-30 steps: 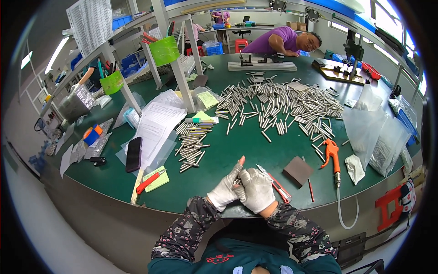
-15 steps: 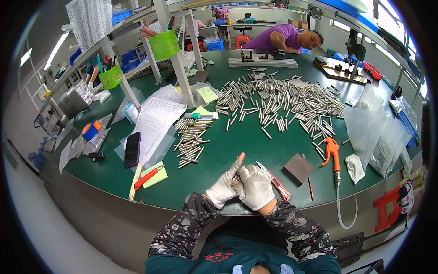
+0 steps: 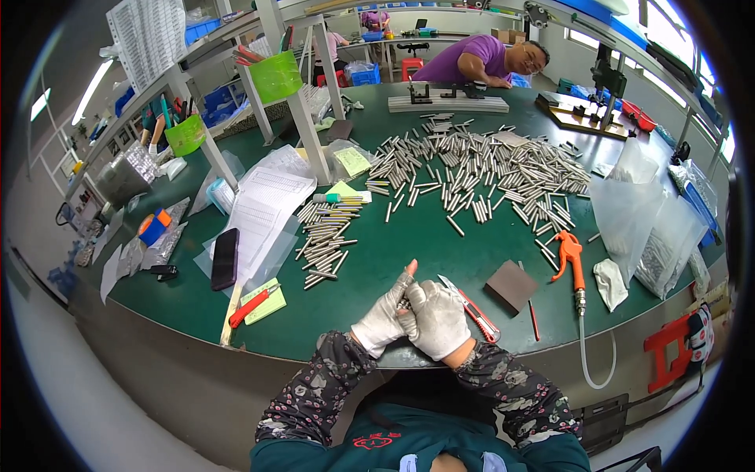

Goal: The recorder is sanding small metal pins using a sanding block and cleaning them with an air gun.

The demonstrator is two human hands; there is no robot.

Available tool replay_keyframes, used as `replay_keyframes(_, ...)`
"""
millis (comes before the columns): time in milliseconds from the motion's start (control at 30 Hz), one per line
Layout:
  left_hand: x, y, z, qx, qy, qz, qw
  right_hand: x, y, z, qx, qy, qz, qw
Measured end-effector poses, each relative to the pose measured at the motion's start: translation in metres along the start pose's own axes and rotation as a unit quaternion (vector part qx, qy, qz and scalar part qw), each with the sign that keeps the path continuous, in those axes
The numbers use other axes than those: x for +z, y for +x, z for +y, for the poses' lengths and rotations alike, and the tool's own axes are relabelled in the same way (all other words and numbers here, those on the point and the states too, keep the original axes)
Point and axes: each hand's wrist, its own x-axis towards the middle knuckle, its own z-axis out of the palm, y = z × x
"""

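My left hand [image 3: 383,318] and my right hand [image 3: 438,318], both in pale work gloves with bare fingertips, are closed together near the front edge of the table. Between them shows a small bunch of metal pins [image 3: 404,304], mostly hidden by the gloves. The left thumb sticks up. Just right of my right hand lies a red utility knife [image 3: 481,318] with its blade out. Farther off, a wide heap of loose steel pins [image 3: 503,169] covers the middle of the green table [image 3: 393,248]. A smaller group of pins [image 3: 321,244] lies to the left.
A brown block [image 3: 511,288] and a thin red stick [image 3: 534,321] lie right of the knife, beside an orange air gun [image 3: 569,259] with a hose. Plastic bags [image 3: 657,228] stand at right. A phone [image 3: 225,259], papers [image 3: 271,197] and another red knife [image 3: 248,307] lie left. A person in purple [image 3: 476,60] leans at the far side.
The whole view has shifted slightly. My hands stay clasped in nearly the same place and pose; the pins on the table look unchanged.
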Motion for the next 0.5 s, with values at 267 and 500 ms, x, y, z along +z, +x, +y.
replay_keyframes(267,0.001,0.000,0.013,0.008,-0.015,0.012,1.000,0.000,0.000,-0.002,-0.011,-0.020,-0.004,1.000)
replay_keyframes(500,0.005,0.003,0.012,-0.052,-0.070,0.007,0.996,-0.010,0.015,-0.002,0.004,0.015,0.056,0.998)
